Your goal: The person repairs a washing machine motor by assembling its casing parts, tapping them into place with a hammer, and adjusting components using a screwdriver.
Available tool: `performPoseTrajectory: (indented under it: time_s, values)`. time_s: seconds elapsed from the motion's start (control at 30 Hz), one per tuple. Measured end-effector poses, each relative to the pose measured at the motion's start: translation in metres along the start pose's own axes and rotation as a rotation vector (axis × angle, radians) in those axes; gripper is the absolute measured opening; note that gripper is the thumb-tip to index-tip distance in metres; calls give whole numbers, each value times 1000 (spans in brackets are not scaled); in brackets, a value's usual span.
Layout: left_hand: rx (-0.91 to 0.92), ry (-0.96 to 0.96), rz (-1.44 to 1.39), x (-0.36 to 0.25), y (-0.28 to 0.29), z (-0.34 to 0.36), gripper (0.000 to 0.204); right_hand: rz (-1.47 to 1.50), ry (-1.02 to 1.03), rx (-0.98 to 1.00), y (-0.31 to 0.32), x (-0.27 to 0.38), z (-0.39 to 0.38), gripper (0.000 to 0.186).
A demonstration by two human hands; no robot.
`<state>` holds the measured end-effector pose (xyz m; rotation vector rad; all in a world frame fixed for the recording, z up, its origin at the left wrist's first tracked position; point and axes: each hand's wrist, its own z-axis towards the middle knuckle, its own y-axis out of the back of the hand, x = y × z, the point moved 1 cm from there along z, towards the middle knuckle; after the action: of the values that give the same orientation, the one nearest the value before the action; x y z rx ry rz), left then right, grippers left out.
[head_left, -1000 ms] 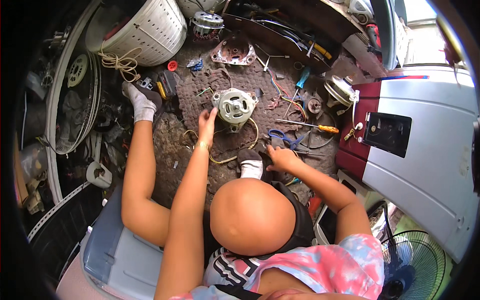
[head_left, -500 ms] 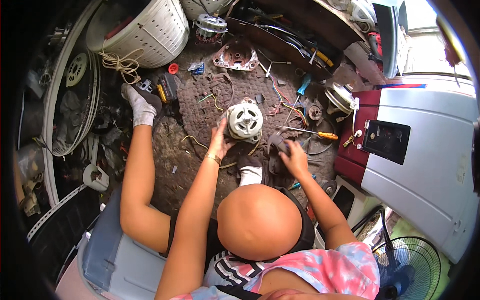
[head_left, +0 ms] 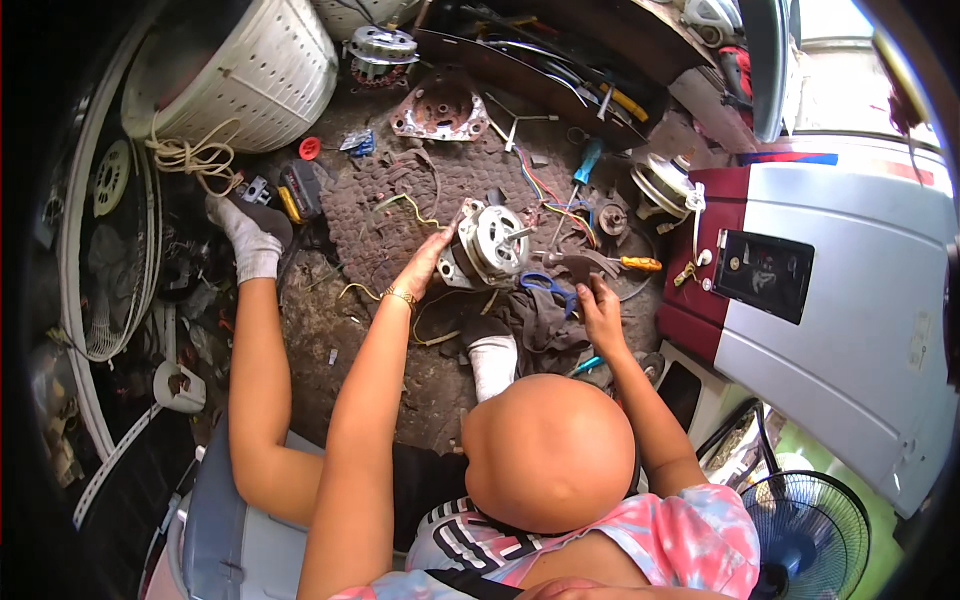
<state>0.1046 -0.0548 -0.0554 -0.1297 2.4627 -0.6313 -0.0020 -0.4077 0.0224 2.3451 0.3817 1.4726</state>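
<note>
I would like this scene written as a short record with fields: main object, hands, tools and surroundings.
Main object: pale motor, tilted, shaft pointing right
Left hand grip: against the motor's left side
Right hand grip: beside blue-handled scissors; whether it holds anything is unclear
Tools: orange-handled screwdriver, right of the motor; teal-handled screwdriver, farther up
Surroundings: brown mat; white perforated tub, upper left; fan, lower right

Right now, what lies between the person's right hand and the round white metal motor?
The head view shows blue-handled scissors between the right hand and the motor, plus a dark item too unclear to name.
</note>
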Motion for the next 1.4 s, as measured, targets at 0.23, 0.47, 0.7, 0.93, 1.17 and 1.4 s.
performPoseTrajectory:
  time_s: [0.23,0.47,0.7,0.93,1.17,1.4]
  values:
    - [58,72,-192,-4,-47,-2,66,179,-75,-101,6,20,0,31]
    - [243,140,-238,-23,-32,-17,79,-131,171,38,2,50,-18,37]
    - [39,230,-97,6,9,-13,85,-198,285,228,-11,48,-39,29]
    - [55,270,-205,35,-4,-7,78,-266,528,376,-29,85,-45,44]
    - [-30,-31,-429,78,-8,-30,84,-493,643,454,-48,104,-44,58]
    - [-132,-151,-525,79,-12,-59,87,-564,802,489,-58,140,-46,71]
